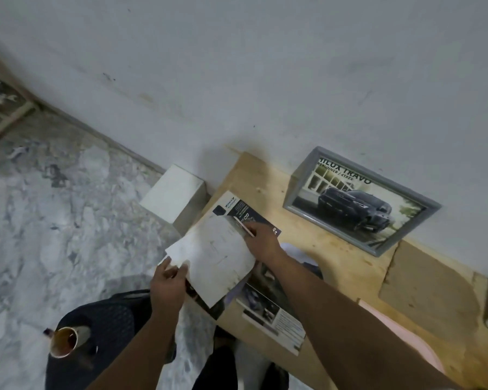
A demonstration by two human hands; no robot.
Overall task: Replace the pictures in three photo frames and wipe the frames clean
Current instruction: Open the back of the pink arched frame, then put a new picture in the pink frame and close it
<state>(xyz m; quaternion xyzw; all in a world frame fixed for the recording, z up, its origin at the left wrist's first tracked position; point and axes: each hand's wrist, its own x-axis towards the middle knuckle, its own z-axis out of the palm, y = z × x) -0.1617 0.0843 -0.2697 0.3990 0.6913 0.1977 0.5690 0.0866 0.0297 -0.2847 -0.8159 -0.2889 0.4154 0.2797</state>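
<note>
Bare matt wood table (347,266), glossy paper brochure (273,316), grey-painted frame (302,190).

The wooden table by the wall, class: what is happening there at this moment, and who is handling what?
A person is working at the wooden table. The left hand grips the near edge of a white backing sheet, and the right hand presses on its far corner, over a dark printed leaflet. A grey photo frame with a car picture leans against the wall. Another car brochure lies on the table.
</note>
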